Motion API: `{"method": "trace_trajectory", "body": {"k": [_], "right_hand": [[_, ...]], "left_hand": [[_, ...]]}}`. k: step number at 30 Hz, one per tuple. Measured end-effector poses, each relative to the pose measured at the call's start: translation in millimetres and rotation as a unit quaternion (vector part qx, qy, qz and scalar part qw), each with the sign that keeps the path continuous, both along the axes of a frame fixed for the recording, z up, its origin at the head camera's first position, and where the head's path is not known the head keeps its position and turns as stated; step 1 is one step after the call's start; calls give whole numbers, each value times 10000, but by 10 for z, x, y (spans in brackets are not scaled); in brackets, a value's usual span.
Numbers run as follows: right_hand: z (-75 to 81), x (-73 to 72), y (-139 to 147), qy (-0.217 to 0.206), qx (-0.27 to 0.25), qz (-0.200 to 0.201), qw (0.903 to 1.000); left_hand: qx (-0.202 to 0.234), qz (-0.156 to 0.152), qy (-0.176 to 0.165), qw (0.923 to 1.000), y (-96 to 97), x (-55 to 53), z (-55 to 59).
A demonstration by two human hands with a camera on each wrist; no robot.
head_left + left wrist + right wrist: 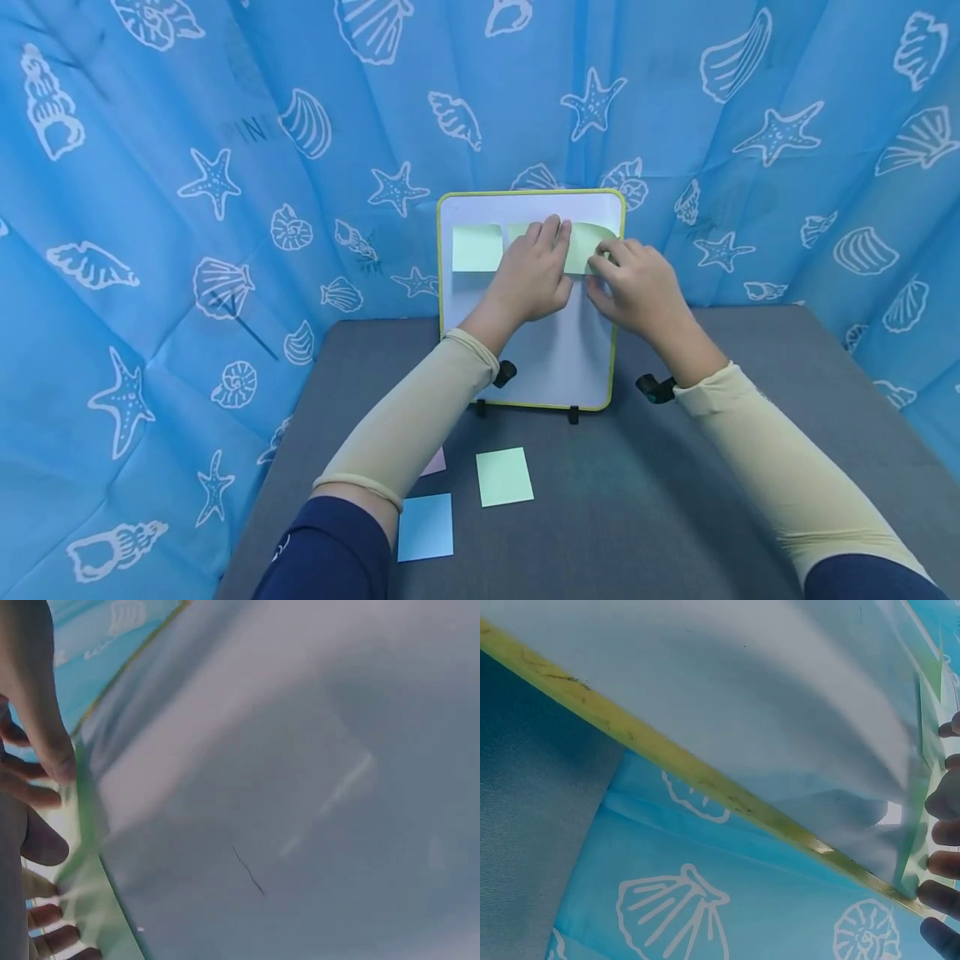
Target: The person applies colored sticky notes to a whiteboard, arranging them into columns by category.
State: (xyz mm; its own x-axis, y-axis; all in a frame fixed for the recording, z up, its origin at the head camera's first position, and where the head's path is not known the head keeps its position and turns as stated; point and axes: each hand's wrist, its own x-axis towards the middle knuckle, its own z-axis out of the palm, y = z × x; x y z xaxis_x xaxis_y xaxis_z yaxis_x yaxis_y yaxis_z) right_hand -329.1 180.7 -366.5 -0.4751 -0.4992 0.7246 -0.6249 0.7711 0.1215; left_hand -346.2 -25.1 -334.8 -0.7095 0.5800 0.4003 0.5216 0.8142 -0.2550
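A whiteboard (540, 350) with a yellow frame stands upright on the table and bears a row of pale green sticky notes. The left note (477, 248) lies flat; the middle note (517, 231) is mostly hidden behind my left hand (531, 271). That hand's extended fingers press at the left side of the right sticky note (583, 247). My right hand (637, 283) holds this note at its right edge with curled fingers. The note's upper right corner bends away from the board. In the right wrist view, fingertips (941, 864) touch the green paper.
On the grey table (600, 517) lie a green sticky note (505, 477), a blue one (426, 527) and a pink one (433, 463) partly under the left arm. Black clips (573, 414) support the board. A blue shell-patterned curtain (300, 208) hangs behind.
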Motion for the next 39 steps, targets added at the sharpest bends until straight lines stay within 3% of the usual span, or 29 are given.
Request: {"method": "trace_trajectory", "body": {"k": [12,21,39], "right_hand": [[122,-8,-134,-158,-29,-443,9989],[93,-53,-206,-7,-53,-742,9972],[81,-57,-182,-78,-125,-1007,9948]], "left_hand": [[-327,256,403,9983,76,12,5],[-92,48,834,9965,83,-57,-17],[60,116,664,9977,127,-51,-23]]}}
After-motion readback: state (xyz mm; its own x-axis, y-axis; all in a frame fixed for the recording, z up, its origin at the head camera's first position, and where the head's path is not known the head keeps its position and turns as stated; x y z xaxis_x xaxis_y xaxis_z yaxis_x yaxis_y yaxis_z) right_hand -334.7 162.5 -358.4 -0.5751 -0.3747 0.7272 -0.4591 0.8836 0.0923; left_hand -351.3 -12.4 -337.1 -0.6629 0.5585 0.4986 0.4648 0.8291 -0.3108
